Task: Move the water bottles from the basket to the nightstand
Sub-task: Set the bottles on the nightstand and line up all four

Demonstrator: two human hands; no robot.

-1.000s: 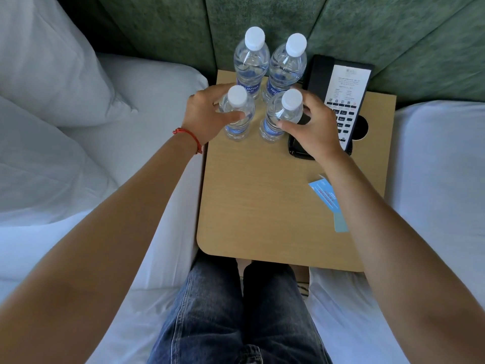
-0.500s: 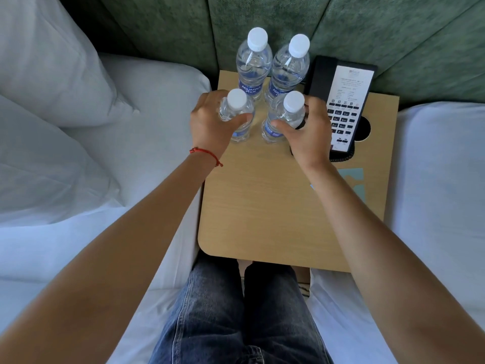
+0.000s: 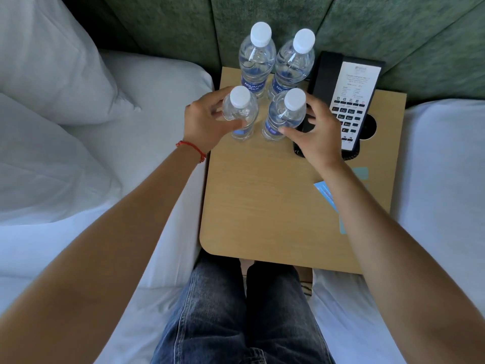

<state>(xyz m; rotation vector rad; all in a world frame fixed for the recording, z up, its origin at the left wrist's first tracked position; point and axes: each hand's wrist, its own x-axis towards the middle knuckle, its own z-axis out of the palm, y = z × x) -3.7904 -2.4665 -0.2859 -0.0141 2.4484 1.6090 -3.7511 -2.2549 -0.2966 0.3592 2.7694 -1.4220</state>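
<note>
Two clear water bottles with white caps and blue labels stand at the back of the wooden nightstand (image 3: 262,206), the back left bottle (image 3: 257,61) and the back right bottle (image 3: 295,67). In front of them stand two more. My left hand (image 3: 203,124) is wrapped around the front left bottle (image 3: 240,111), thumb across its front. My right hand (image 3: 319,132) holds the front right bottle (image 3: 287,114) loosely, with the thumb tip on its label and the fingers behind it. Both front bottles are upright and rest on the nightstand. No basket is in view.
A black desk phone (image 3: 349,101) lies on the nightstand just right of the bottles, under my right hand. Blue cards (image 3: 325,193) lie near the right edge. White beds flank the nightstand, with pillows (image 3: 52,74) on the left. A green padded headboard (image 3: 393,35) stands behind. My legs are below.
The front bottles stand where they were and both hands stay around them. My right hand's grip looks a little looser than before.
</note>
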